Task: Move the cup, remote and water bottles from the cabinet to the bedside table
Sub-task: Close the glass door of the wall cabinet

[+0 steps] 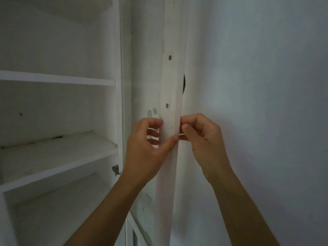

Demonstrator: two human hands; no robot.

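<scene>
Open at left: white cabinet [58,80], shelves [58,153] pale in dim light. Edge-on at centre: door [170,86], gripped from both sides, left hand [147,148] curled round the inner face, right hand [204,139] pinching the outer edge. Behind the door, dark round shape [184,84], possibly a knob. Rightward, plain wall [266,103].

Reads as a room in a home. Left half of frame: white-painted built-in cabinet [120,86] with plain board shelves [58,79], the paint scuffed and marked at the back. Centre: cabinet door [170,82] standing open, seen edge-on, with two screws [170,57] in the edge and a dark round knob [184,83] on its far face. Small metal fitting [115,169] on the frame, lower left of centre. Right half: bare painted wall [257,86]. Dim indoor light. Which room it is: cannot tell.
</scene>
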